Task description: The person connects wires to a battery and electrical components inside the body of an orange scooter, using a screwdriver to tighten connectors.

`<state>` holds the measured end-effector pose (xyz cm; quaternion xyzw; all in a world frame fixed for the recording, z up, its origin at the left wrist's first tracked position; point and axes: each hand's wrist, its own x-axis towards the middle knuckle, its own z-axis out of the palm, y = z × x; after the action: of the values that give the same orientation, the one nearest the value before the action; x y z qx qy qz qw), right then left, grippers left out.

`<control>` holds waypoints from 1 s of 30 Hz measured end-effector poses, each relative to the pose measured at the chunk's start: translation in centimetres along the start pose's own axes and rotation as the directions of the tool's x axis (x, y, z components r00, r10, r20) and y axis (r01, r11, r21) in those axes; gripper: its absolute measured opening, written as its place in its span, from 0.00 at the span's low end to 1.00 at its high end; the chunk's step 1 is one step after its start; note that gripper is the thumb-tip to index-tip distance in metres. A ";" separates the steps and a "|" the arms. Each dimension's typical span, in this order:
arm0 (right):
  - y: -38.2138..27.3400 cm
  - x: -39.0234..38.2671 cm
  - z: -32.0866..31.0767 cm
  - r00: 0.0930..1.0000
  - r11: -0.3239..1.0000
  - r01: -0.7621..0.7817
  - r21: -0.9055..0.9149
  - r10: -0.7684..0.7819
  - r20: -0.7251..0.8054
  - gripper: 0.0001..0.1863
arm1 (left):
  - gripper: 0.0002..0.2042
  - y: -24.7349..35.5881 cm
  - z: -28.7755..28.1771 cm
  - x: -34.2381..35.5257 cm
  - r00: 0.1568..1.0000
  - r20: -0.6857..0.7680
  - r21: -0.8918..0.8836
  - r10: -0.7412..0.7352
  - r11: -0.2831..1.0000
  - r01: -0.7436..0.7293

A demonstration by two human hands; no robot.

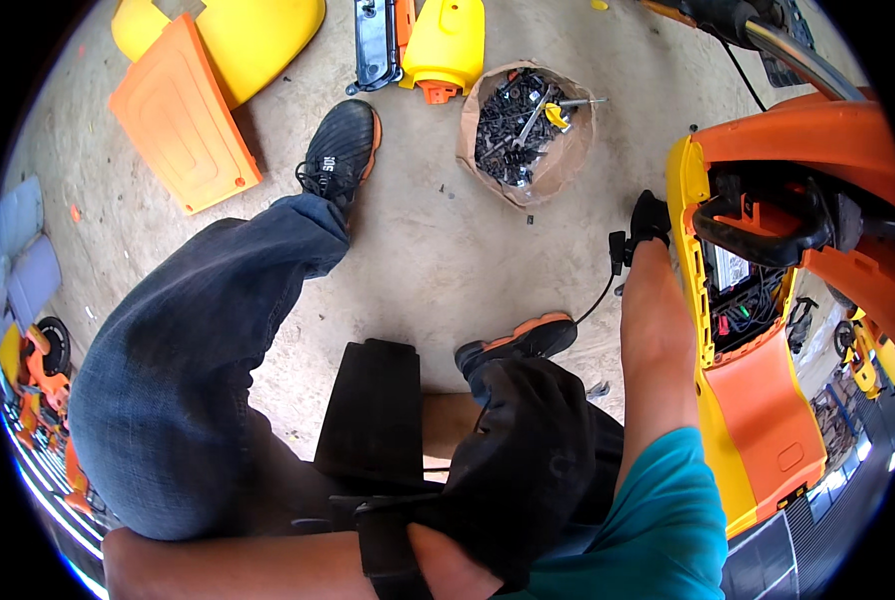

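Note:
My right hand [651,216], in a black glove, hangs at the end of my outstretched arm. It is nearest the yellow edge of an orange and yellow scooter body [765,405] on the right; whether it touches is unclear, and its fingers are hard to make out. An open compartment there shows wiring [756,300] and a black loop-shaped part [763,228]. Close to my lap, a dark gloved shape appears to be my left hand [538,455], its fingers hidden. A black strap [383,550] circles that wrist, with a black block [368,425] beside it.
Ahead, a paper bag [570,170] holds many dark screws and small tools. Beyond lie a yellow panel [450,45], a black part [376,45] and an orange panel [183,115]. My shoes [343,145] rest on the concrete floor. A cable [600,295] runs from a small block at my right wrist.

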<state>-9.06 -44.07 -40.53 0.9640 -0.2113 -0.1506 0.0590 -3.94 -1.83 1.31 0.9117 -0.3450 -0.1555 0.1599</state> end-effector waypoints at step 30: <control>-15.6 -14.8 -25.9 0.653 0.428 -0.405 0.808 -0.483 0.583 0.10 | 0.10 2.1 -0.7 -1.5 0.993 -0.102 -0.082 -0.063 0.995 0.055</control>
<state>-7.65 -22.41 -14.81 0.6836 -0.2350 -0.4000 -0.5634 -5.98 -2.22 3.02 0.9214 -0.3025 -0.1256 0.2092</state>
